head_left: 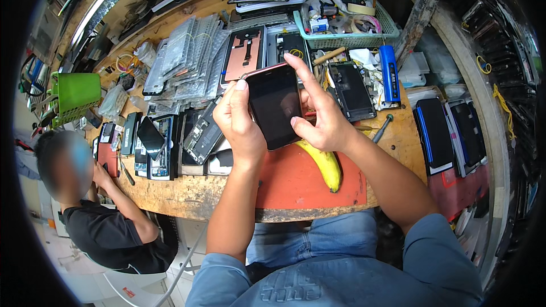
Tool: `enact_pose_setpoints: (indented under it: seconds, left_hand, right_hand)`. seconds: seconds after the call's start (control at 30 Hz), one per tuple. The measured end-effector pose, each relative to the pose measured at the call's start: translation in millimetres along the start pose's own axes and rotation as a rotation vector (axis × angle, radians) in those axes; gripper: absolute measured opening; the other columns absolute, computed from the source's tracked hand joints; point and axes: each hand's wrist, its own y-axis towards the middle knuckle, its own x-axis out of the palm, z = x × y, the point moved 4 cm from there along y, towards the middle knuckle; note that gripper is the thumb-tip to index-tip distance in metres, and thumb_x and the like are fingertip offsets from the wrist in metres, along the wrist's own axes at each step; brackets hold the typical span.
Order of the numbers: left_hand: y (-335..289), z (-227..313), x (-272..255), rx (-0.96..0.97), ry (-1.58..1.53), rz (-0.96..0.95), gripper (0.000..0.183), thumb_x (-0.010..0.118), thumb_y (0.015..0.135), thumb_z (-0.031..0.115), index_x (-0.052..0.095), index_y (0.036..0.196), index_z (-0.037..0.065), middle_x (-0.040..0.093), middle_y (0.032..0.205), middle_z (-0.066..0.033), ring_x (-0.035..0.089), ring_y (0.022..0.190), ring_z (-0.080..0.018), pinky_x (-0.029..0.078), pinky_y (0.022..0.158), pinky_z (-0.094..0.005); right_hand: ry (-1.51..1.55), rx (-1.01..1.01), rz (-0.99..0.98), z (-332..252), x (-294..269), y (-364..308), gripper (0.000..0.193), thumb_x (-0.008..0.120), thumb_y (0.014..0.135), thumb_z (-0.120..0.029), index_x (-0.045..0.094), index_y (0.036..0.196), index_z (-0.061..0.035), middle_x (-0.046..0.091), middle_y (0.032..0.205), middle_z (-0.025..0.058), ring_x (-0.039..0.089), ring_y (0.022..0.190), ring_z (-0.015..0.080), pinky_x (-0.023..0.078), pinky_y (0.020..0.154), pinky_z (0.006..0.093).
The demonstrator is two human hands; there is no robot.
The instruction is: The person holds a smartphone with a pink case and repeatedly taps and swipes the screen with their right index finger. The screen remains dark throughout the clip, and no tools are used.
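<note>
Between both hands I hold up a smartphone [272, 102] with a dark screen and a thin pinkish edge, tilted above the bench. My left hand [242, 119] grips its left side, the thumb along the edge near the top. My right hand [321, 113] is on the other side, index finger at the top right corner and thumb against the lower right of the screen. Below the phone, a yellow banana [324, 166] lies on a red mat [284, 190], its upper end hidden behind the phone and my right hand.
A wooden bench [193, 196] carries opened phones, a stack of bubble-wrap pouches [187, 51] and a mint-green basket [352, 40] of small parts. A blue tool [389, 74] and a screwdriver [382, 128] lie at right. At left, a person in black [114, 224] sits by the bench.
</note>
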Motion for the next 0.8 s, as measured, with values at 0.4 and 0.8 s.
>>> enact_pose_setpoints:
  seconds: [0.4,0.8]
  left_hand:
    - [-2.1,-0.8,0.9,-0.039,0.035,-0.016,0.034,0.053,0.109,0.016,0.058,0.078,0.003,0.050,0.079,0.0049,0.040,0.072,-0.0032,0.033,0.062,-0.0240]
    - [-3.6,3.9,6.8,-0.058,0.016,-0.011,0.033,0.051,0.109,0.017,0.064,0.085,-0.001,0.055,0.082,0.0025,0.046,0.076,-0.0053,0.038,0.067,-0.0243]
  right_hand:
    - [0.027,-0.129,0.042,1.9,0.5,1.7,0.102,0.057,0.077,0.007,0.019,0.170,-0.0090,0.067,0.125,0.0137,0.069,0.093,0.0171,0.057,0.084,0.0328]
    - [0.095,-0.066,0.065,0.7,1.2,1.3,0.082,0.055,0.094,0.001,0.023,0.169,-0.0084,0.067,0.109,0.0100,0.063,0.086,0.0121,0.053,0.083,0.0305]
